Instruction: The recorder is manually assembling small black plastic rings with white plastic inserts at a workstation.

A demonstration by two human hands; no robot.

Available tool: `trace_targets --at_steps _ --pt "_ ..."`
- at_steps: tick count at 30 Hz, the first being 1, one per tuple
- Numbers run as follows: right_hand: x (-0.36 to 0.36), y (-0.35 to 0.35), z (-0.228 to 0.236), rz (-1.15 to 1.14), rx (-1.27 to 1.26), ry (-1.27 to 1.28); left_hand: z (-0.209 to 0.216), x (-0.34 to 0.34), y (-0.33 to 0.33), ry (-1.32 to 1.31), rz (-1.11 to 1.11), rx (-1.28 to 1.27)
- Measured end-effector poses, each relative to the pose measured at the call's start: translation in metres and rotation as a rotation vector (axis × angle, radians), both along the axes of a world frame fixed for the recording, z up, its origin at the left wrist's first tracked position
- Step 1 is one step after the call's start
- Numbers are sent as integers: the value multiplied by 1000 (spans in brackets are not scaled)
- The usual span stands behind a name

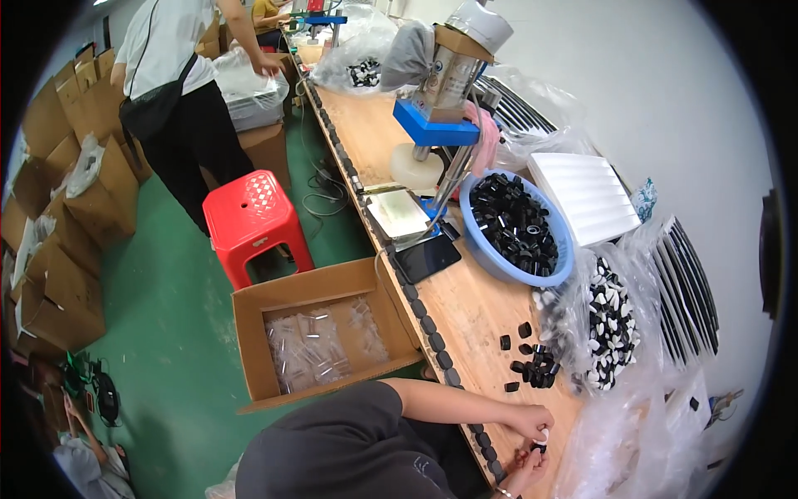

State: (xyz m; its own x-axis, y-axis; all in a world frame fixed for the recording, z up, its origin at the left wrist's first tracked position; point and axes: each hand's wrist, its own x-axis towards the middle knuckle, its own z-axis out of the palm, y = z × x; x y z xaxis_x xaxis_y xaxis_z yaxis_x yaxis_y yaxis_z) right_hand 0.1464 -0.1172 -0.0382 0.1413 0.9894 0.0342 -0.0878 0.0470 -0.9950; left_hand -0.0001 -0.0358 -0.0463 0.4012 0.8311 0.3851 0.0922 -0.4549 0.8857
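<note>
My left hand (529,419) is closed, its fingertips pinching a small black-and-white cap (540,442) over the wooden bench. From below, my right hand (525,471), with a bracelet at the wrist, grips the same piece with its fingers bent round it. The fingers partly cover the cap, so whether its white and black parts are joined cannot be told. Loose black caps (542,368) lie in a small cluster just beyond my hands. Past them, a clear plastic bag (644,303) holds many black-and-white pieces.
A blue basin (470,237) of black caps stands beside a press (440,125) with a blue bracket. A phone (428,259) lies near the bench edge. Below are a cardboard box (249,349) of clear parts and a red stool (253,208). Another person (179,83) stands beyond.
</note>
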Motion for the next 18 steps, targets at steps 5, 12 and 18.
trace_targets --at_steps 5,12,18 --pt "-2 -4 1 -51 0 -73 3 -4 -4 0 3 -31" --pt "-9 -2 2 -113 34 -77 -3 -3 1 -6 7 -93" --pt "0 0 -7 -76 102 -184 4 0 1 -137 -38 -107"
